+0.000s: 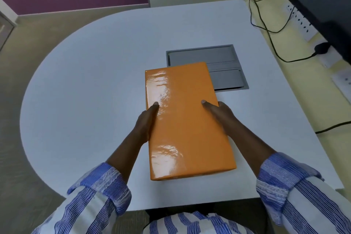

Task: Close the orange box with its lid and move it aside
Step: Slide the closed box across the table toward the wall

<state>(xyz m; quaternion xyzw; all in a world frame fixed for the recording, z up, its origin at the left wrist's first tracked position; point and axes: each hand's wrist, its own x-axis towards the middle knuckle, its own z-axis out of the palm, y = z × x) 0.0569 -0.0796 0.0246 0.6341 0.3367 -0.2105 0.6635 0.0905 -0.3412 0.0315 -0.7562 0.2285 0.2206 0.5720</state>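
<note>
A glossy orange box (pixel 187 119) with its lid on lies lengthwise in the middle of the white table (pixel 91 85). My left hand (pixel 145 121) grips its left long side, thumb resting on the top. My right hand (pixel 221 115) grips the right long side, thumb also on the top. The fingers of both hands are hidden behind the box's sides. The box's far end overlaps the corner of a grey recessed hatch (pixel 224 66). Whether the box rests on the table or is lifted slightly, I cannot tell.
The table has a rounded left edge and a straight right edge. Black cables (pixel 266 24) trail over the far right corner to a white power strip (pixel 302 23). A dark monitor (pixel 322 5) stands at the upper right. Another cable (pixel 332 127) crosses the right edge.
</note>
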